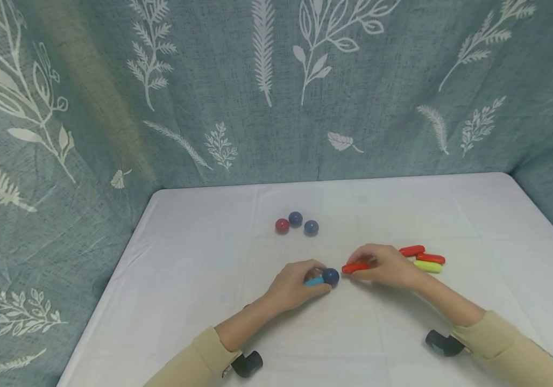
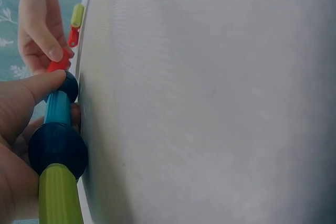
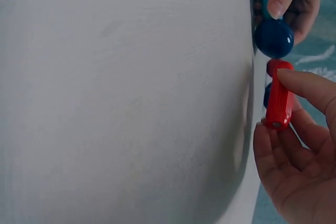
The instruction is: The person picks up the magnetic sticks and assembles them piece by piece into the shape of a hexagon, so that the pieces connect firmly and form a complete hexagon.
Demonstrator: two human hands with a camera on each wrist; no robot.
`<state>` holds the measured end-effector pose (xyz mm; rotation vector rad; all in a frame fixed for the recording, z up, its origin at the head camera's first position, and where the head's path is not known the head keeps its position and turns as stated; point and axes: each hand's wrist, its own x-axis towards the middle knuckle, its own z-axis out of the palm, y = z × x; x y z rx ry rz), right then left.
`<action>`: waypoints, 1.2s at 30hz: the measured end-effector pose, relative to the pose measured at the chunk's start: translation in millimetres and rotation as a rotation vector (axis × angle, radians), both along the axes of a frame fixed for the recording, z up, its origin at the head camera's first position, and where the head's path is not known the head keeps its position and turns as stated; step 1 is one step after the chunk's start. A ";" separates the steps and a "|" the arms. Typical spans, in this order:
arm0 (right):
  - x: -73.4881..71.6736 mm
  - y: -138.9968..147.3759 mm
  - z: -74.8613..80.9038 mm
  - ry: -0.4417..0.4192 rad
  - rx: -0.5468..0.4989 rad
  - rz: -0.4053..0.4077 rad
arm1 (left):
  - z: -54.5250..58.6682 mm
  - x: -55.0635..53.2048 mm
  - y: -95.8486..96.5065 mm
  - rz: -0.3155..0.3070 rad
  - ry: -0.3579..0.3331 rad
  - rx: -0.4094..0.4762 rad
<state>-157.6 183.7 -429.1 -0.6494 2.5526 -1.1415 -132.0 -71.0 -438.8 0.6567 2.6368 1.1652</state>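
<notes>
My left hand [image 1: 297, 286] grips a light blue ridged rod [image 1: 313, 281] with a dark blue ball [image 1: 331, 277] on its right end. In the left wrist view the chain continues nearer the camera with another dark blue ball [image 2: 58, 148] and a yellow-green rod [image 2: 59, 195]; the head view mostly hides these behind the hand. Thumb and fingers of my right hand [image 1: 385, 266] pinch a red rod [image 1: 355, 267], its free end pointing at the ball. A narrow gap separates rod and ball in the head view.
Behind the hands on the white-covered table [image 1: 199, 247] lie a red ball [image 1: 282, 226] and two blue balls [image 1: 295, 219] close together. Right of my right hand lie two red rods [image 1: 412, 250] and a yellow-green rod [image 1: 428, 266]. Patterned green cloth [image 1: 276, 140] hangs behind the table.
</notes>
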 end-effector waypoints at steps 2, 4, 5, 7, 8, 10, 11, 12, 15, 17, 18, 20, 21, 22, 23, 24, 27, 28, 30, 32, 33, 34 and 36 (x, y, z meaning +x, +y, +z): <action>0.6 -2.4 0.7 -0.001 -0.002 0.005 | 0.1 -0.2 -0.1 0.001 0.000 0.000; 1.2 -4.2 0.8 -0.006 0.000 0.007 | 0.2 -0.1 -0.3 0.001 0.000 0.003; 1.5 -4.7 0.8 -0.008 -0.001 0.011 | 0.2 -0.1 -0.4 0.000 -0.002 0.006; 2.1 -5.7 0.3 -0.019 0.001 0.015 | 0.3 -0.1 -0.4 0.000 -0.005 0.009; 2.2 -6.0 -0.2 -0.021 0.005 0.019 | 0.3 -0.2 -0.4 0.000 -0.007 0.010; 2.7 -6.6 -0.8 -0.026 0.009 0.027 | 0.4 -0.3 -0.5 0.000 -0.010 0.011; 2.9 -6.9 -0.9 -0.027 0.010 0.031 | 0.3 -0.3 -0.5 -0.001 -0.011 0.011; 3.1 -7.2 -1.0 -0.028 0.010 0.033 | 0.3 -0.3 -0.5 -0.001 -0.010 0.010; 3.5 -8.0 -1.1 -0.027 0.004 0.040 | 0.5 0.0 -0.1 -0.001 0.008 0.004; 3.6 -8.5 -1.3 -0.025 -0.004 0.043 | 1.5 0.3 1.0 0.000 0.030 -0.008; 3.7 -8.9 -1.3 -0.024 -0.007 0.046 | 2.6 0.5 1.9 0.002 0.039 -0.018; 4.0 -9.9 -1.5 -0.018 -0.020 0.056 | 4.3 0.4 4.3 0.001 0.067 -0.044; 4.0 -10.7 -1.7 -0.019 -0.029 0.059 | 5.3 0.3 5.7 0.001 0.080 -0.058; 4.1 -11.7 -1.9 -0.018 -0.034 0.063 | 6.4 0.1 7.2 0.002 0.086 -0.069; 4.1 -12.8 -2.3 -0.018 -0.041 0.067 | 7.1 -0.4 8.7 0.001 0.094 -0.079; 4.0 -13.9 -2.8 -0.016 -0.044 0.074 | 7.9 -0.7 10.1 0.001 0.101 -0.088; 3.8 -17.7 -3.7 -0.021 -0.055 0.083 | 8.9 -1.8 13.1 0.003 0.118 -0.113; 3.6 -18.8 -3.7 -0.018 -0.052 0.088 | 9.2 -2.0 13.7 0.004 0.116 -0.117; 3.1 -20.3 -3.3 -0.021 -0.050 0.092 | 9.3 -2.3 14.0 0.003 0.120 -0.123; 2.3 -21.5 -2.2 -0.032 -0.043 0.088 | 9.1 -2.4 13.5 0.001 0.126 -0.123; 1.4 -22.1 -1.6 -0.040 -0.042 0.084 | 9.1 -2.3 13.0 -0.001 0.132 -0.121; -0.1 -22.6 -1.3 -0.040 -0.039 0.079 | 8.8 -2.1 12.3 0.000 0.136 -0.116; -4.1 -24.7 0.6 -0.043 -0.042 0.062 | 8.4 -1.7 10.4 0.003 0.148 -0.111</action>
